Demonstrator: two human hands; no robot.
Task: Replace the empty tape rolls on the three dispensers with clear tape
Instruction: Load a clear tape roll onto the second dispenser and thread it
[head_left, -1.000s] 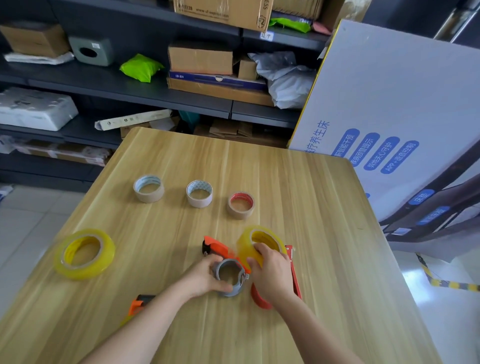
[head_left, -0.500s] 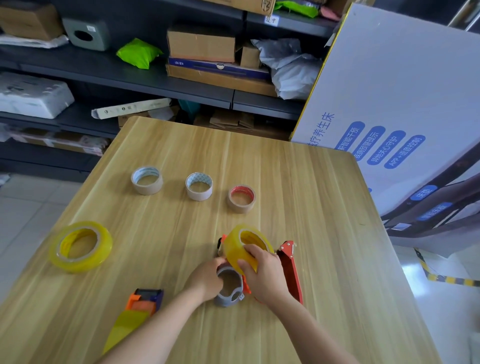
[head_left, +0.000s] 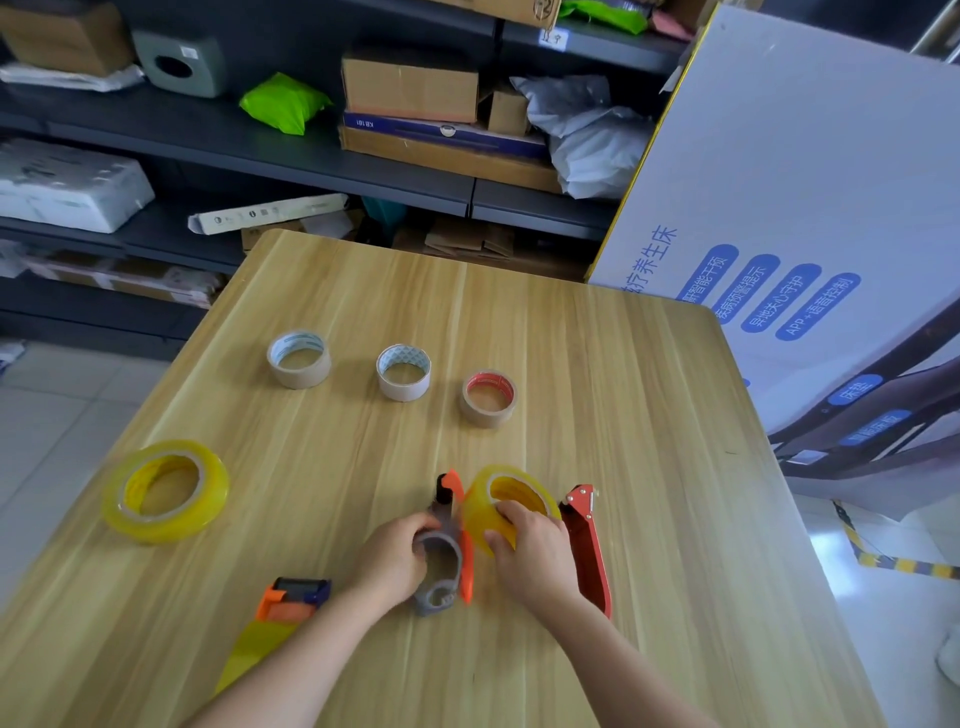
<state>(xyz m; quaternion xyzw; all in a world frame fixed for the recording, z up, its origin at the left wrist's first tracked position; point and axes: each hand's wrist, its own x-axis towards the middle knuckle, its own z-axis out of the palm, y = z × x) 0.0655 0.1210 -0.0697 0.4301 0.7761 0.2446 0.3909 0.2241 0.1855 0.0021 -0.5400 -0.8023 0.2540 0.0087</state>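
My right hand (head_left: 535, 551) grips a yellow-tinted clear tape roll (head_left: 488, 512), tilted on edge beside an orange tape dispenser (head_left: 457, 519). My left hand (head_left: 392, 558) holds that dispenser's grey hub (head_left: 441, 571) on the table. A red dispenser (head_left: 589, 545) lies right of my right hand. A third dispenser (head_left: 293, 603), orange with a yellow strip, lies near the front left. Another clear tape roll (head_left: 165, 491) lies flat at the left. Three empty cardboard cores stand in a row further back: one (head_left: 299, 358), a second (head_left: 403, 372) and a red-lined one (head_left: 488, 397).
The wooden table (head_left: 623, 415) ends at shelving with boxes (head_left: 410, 85) and bags behind. A large white carton (head_left: 810, 208) leans along the table's right edge. Tiled floor shows at the left.
My right hand has tilted the clear roll up on edge against the orange dispenser. My left hand stays on the grey hub. The camera view shifted slightly.
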